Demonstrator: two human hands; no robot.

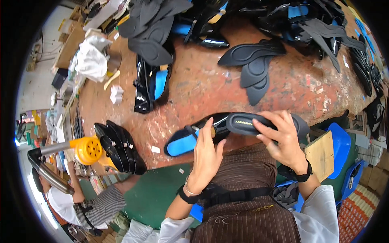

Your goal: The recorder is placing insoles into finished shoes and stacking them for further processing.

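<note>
My left hand (206, 156) grips a glossy black shoe with a blue lining (186, 139) at its middle, above the near edge of the reddish worktable (202, 85). My right hand (279, 135) holds a black insole (247, 122) by its heel end, its front lying over the shoe's opening. Both wrists carry black bands. I wear a brown striped apron.
Loose black insoles (255, 65) lie mid-table. More black and blue shoes (152, 83) and stacked insoles (152, 24) crowd the far side. A yellow blower (87, 149) and a row of black pieces (121, 148) sit at left. Another person (81, 206) sits lower left. A blue stool (338, 148) stands right.
</note>
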